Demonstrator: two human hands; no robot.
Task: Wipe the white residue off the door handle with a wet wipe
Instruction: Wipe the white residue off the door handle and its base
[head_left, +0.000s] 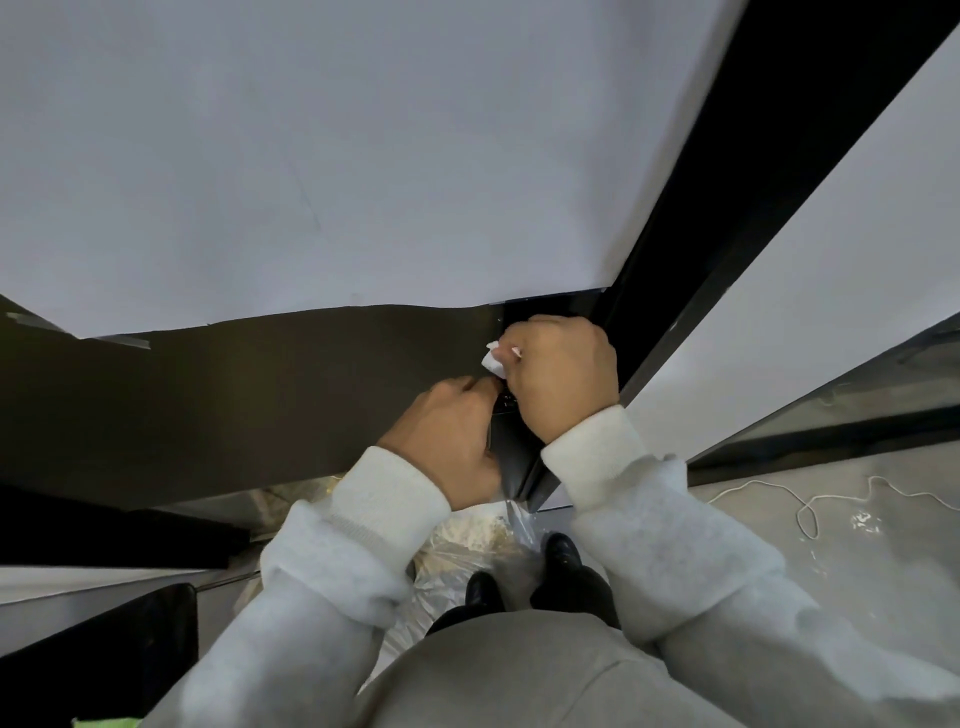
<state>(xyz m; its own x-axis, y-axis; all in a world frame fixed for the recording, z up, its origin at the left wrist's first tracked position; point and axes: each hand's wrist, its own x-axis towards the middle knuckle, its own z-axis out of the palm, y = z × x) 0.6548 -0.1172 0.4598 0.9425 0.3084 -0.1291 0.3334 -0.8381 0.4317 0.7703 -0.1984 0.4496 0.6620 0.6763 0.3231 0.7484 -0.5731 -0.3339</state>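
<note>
Fingers of the right hand (563, 371) curl around a crumpled white wet wipe (493, 361) — pressed against the black door edge (511, 441), where the handle itself is hidden behind the hand. Just left and nearer, the left hand (449, 436) grips that same door edge, fingers curled around it.

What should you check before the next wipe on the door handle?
1. Wet wipe gripped by the right hand: ok.
2. Left hand steadying the dark door: ok.
3. Wipe touching the door handle: cannot tell, hands hide it.
4. White residue gone: cannot tell.
5. Wipe has a clean side left: cannot tell.
6. Feet clear of the plastic bag on the floor: not ok.
</note>
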